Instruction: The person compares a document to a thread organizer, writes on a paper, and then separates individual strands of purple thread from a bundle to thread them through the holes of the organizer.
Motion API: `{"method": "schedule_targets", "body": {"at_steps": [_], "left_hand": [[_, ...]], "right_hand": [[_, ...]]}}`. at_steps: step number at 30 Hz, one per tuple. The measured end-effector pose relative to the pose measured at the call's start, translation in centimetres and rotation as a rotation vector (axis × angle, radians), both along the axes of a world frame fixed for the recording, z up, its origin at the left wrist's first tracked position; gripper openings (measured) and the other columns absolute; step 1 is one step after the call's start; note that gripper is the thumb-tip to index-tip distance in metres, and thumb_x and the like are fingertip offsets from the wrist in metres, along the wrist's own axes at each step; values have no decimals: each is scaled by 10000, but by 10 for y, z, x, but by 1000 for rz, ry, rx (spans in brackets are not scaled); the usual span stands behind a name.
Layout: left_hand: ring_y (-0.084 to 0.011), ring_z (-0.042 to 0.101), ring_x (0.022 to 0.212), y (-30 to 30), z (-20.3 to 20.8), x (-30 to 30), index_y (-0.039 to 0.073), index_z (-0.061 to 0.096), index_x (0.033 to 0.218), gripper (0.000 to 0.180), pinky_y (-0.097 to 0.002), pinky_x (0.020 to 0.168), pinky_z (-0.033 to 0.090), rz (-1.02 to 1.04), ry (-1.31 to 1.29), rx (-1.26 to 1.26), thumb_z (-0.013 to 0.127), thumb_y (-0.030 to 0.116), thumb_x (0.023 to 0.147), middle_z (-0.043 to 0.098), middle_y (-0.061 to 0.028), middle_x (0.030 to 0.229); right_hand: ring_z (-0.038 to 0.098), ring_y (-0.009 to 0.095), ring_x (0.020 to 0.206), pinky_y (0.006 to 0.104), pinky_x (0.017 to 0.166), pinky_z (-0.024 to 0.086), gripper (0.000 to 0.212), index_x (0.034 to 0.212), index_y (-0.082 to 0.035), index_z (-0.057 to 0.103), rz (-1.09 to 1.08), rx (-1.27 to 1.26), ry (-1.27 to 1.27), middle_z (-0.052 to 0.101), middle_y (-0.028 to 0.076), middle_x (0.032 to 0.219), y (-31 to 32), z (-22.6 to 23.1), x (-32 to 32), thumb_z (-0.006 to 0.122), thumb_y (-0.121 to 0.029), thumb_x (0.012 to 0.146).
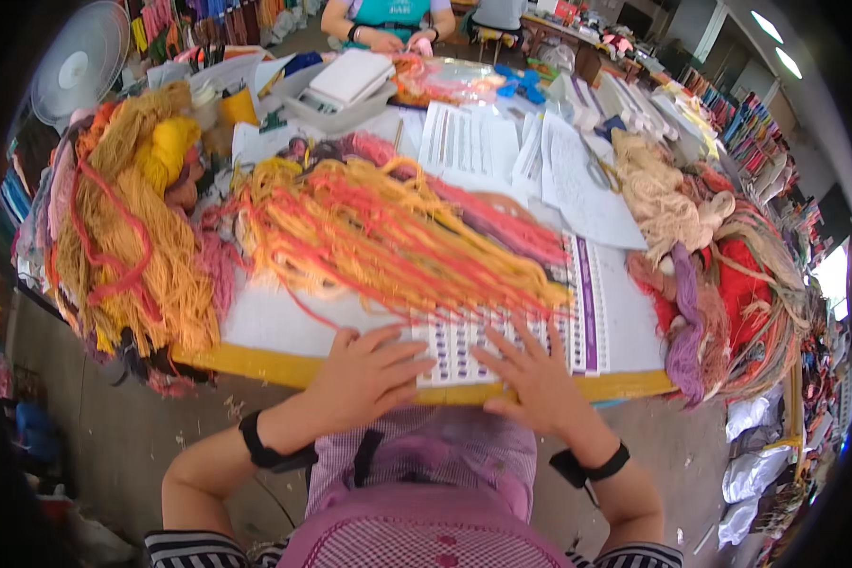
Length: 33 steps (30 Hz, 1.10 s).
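Observation:
My left hand point(367, 374) lies at the table's near edge, fingers spread over the lower left part of a printed card point(450, 355) with rows of purple marks. To its right, my right hand point(532, 369) is spread out too, fingertips on the card just below the yarn ends. Neither hand grips anything. Beyond the fingers lie long strands of orange and coral-red yarn point(379, 232), fanned over the table, their lower right ends in a row across the card. A band of pink yarn point(521, 222) runs along their far side.
Heaped skeins of tan and yellow yarn point(142, 227) hang over the table's left end. Red, beige and purple skeins point(729, 275) pile at the right. Paper sheets point(577, 180), scissors point(601, 172) and a white scale point(346, 80) lie farther back. Another person point(388, 24) works across the table.

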State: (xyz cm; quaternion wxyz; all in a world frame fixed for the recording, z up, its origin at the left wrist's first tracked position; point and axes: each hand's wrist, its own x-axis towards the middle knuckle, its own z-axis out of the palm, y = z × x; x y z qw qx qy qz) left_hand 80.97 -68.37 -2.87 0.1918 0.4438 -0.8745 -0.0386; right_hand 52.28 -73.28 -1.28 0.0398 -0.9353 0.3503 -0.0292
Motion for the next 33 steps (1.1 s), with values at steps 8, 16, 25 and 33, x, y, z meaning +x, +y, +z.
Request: {"method": "schedule_targets", "body": {"at_steps": [8, 16, 25, 33], "left_hand": [[-254, 507, 1131, -10, 15, 28, 140, 620, 1147, 346, -397, 867, 388, 59, 197, 104, 662, 226, 815, 567, -29, 1257], [-290, 522, 1142, -19, 5, 80, 71, 625, 1116, 328, -421, 922, 397, 331, 135, 24, 656, 128, 795, 589, -82, 1209], [-302, 473, 1206, -25, 7, 75, 68, 573, 1213, 417, -434, 964, 362, 320, 80, 80, 622, 128, 803, 536, -104, 1282], [-301, 471, 1208, -25, 5, 80, 76, 567, 1222, 423, -434, 964, 359, 332, 89, 117, 622, 140, 807, 528, -107, 1293]], "right_hand": [[185, 346, 1418, 617, 1098, 84, 662, 1431, -249, 385, -4, 188, -148, 358, 59, 1482, -11, 34, 2, 566, -522, 856], [393, 341, 1286, 543, 1043, 270, 481, 1328, -80, 480, -72, 181, -231, 515, 168, 1308, -149, 46, 32, 509, -356, 934], [389, 315, 1301, 565, 968, 332, 608, 1351, -128, 468, -131, 56, -129, 460, 78, 1409, -280, -12, 120, 406, -563, 929], [299, 302, 1383, 528, 1019, 256, 625, 1428, -178, 381, -114, 116, 43, 355, 28, 1497, -275, -10, 125, 352, -577, 948]]}}
